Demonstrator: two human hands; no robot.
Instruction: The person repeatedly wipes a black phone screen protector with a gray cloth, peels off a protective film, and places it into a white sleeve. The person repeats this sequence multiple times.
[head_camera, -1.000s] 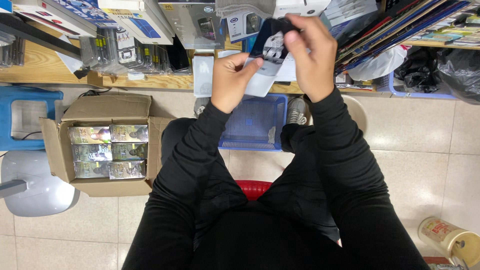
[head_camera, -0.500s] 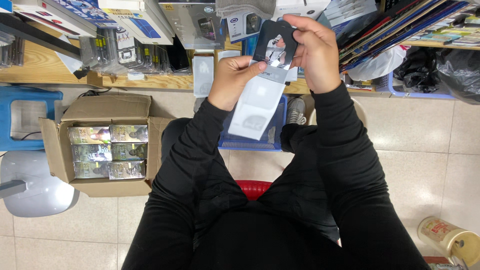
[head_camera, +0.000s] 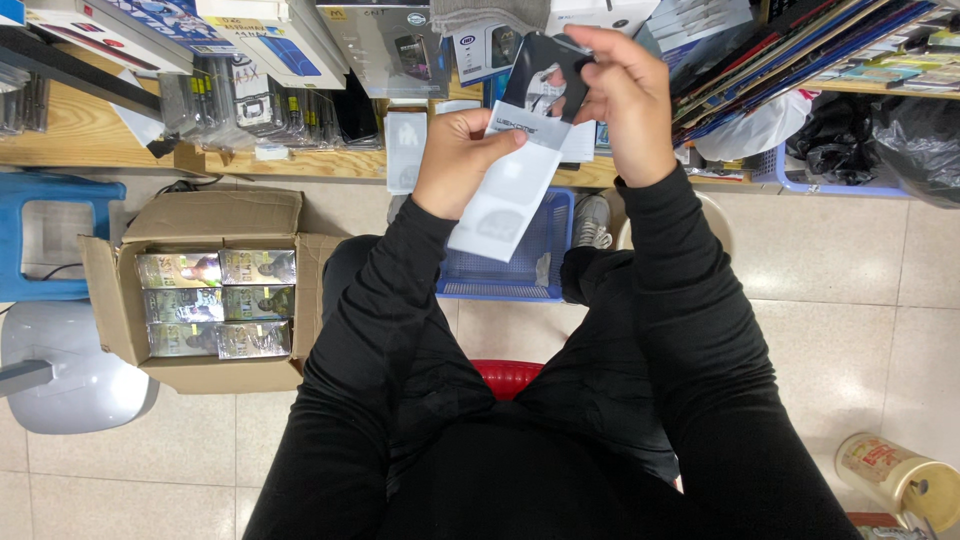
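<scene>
Pale tiled floor (head_camera: 860, 300) below, a wooden bench (head_camera: 90, 140) across the top, a blue stool (head_camera: 45, 215) left, an open cardboard box (head_camera: 215, 215) beside it.

White sleeve (head_camera: 510, 190) now hangs out below left hand (head_camera: 462, 160); dark phone case (head_camera: 545, 65) sits higher in right hand (head_camera: 622, 95), further out of sleeve.

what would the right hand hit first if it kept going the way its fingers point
Most likely the dark phone holder already in the right hand; beyond it, the boxes stacked on the wooden shelf, though depth is hard to judge.
</scene>
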